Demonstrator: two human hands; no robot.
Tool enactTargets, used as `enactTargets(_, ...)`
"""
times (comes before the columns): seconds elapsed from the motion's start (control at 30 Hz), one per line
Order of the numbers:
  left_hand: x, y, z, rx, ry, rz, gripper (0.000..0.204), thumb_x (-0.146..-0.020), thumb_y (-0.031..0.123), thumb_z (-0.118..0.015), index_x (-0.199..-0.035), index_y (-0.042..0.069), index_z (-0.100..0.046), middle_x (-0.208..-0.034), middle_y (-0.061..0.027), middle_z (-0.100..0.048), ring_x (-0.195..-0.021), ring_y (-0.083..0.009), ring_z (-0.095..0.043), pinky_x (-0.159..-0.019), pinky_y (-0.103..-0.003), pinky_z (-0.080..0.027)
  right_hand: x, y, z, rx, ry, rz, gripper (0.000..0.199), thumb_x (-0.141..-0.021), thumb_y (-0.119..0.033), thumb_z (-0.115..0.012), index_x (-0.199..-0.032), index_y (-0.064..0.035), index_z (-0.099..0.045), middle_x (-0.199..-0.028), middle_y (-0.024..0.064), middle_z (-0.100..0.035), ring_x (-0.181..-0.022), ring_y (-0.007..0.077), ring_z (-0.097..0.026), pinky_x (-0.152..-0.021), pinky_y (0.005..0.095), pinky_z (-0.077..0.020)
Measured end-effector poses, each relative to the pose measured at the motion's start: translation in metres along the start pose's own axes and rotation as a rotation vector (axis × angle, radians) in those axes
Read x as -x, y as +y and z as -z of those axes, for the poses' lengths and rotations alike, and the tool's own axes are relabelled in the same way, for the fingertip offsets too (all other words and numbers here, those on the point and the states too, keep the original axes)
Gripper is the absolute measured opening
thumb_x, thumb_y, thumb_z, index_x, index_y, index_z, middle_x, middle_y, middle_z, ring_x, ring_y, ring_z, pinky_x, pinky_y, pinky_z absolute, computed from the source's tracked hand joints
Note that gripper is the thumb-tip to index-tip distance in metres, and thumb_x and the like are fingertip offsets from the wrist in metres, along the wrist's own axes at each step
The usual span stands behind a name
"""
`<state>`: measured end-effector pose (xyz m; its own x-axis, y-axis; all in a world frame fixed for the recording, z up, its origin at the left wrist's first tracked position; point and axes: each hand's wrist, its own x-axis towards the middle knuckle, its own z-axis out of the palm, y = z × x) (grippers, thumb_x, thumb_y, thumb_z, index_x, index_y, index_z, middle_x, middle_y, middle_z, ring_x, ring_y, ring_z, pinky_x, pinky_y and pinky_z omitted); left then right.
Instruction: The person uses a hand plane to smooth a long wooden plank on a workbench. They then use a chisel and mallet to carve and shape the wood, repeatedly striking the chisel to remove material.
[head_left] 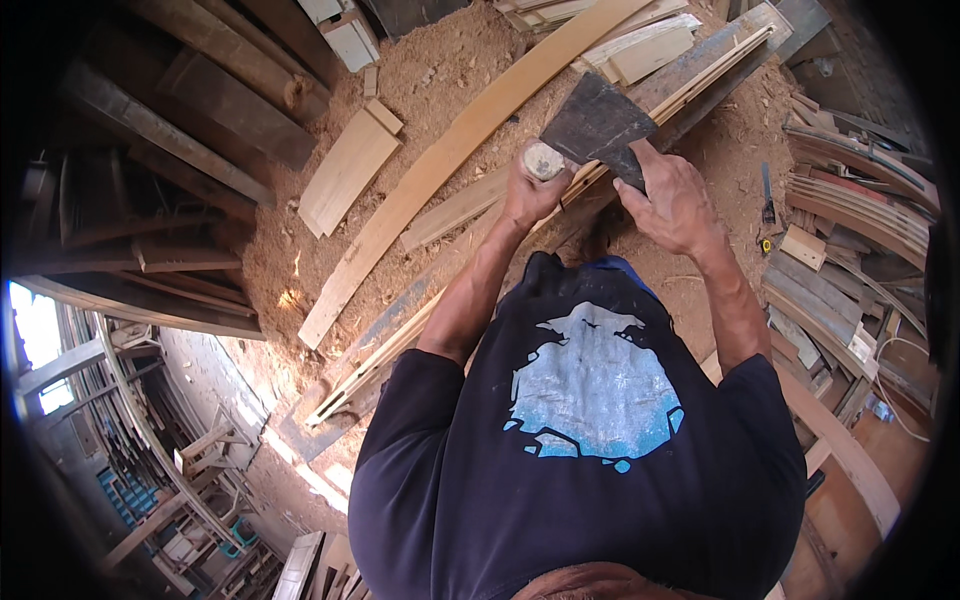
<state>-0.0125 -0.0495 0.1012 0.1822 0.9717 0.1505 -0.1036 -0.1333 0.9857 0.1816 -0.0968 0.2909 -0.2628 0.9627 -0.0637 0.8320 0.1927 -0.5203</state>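
Note:
My left hand (535, 195) is closed round a thick wooden handle (544, 162), its pale round end facing up. Beside it is a dark, broad, flat-sided tool (598, 117), shaped like a wide blade. Whether the handle belongs to this tool, I cannot tell. My right hand (672, 203) grips the tool's dark lower right end, thumb and fingers pressed on it. Both hands are above a long narrow bench plank (700, 90), on which thin pale wood strips (375, 385) lie lengthwise. My hands and body hide the middle of the strips.
A long curved board (440, 165) lies on sawdust beyond the bench, near a short pale board (350, 170). Dark timbers (220, 110) lean at far left. Stacked curved wood (860, 215) stands at right, near a tape measure (766, 245). Wooden frames (205, 450) are at lower left.

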Motion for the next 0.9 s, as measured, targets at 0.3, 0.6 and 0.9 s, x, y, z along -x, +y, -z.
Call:
enactTargets(0.3, -0.001, 0.002, -0.003, 0.054, -0.009, -0.006, 0.034, -0.081, 0.006, -0.079, -0.105, 0.006, -0.055, -0.094, -0.0001, -0.066, -0.088, -0.0081, -0.061, -0.077, -0.027, -0.051, 0.004, 0.007, -0.002, 0.067, -0.050, -0.013, 0.053, -0.087, -0.018, -0.065, -0.135, -0.0028, -0.049, -0.093, 0.0310, -0.067, -0.093, 0.0501, -0.064, -0.083, 0.0567, -0.0493)
enactTargets(0.6, 0.007, -0.007, 0.001, 0.022, 0.010, 0.001, 0.031, -0.083, 0.005, -0.076, -0.109, 0.004, -0.059, -0.095, -0.0017, -0.069, -0.086, -0.0098, -0.063, -0.076, -0.028, -0.053, 0.007, 0.010, -0.009, 0.081, -0.130, -0.068, 0.055, -0.086, -0.018, -0.065, -0.136, -0.0021, -0.047, -0.090, 0.0309, -0.067, -0.092, 0.0504, -0.064, -0.084, 0.0566, -0.0494)
enactTargets(0.9, 0.001, -0.011, -0.001, -0.046, -0.013, -0.003, 0.032, -0.083, 0.005, -0.077, -0.110, 0.003, -0.060, -0.099, -0.0030, -0.070, -0.086, -0.0098, -0.065, -0.076, -0.028, -0.054, 0.012, 0.010, -0.009, 0.114, -0.096, -0.073, 0.050, -0.087, -0.019, -0.065, -0.131, -0.0003, -0.050, -0.092, 0.0304, -0.067, -0.094, 0.0505, -0.063, -0.084, 0.0569, -0.0489)
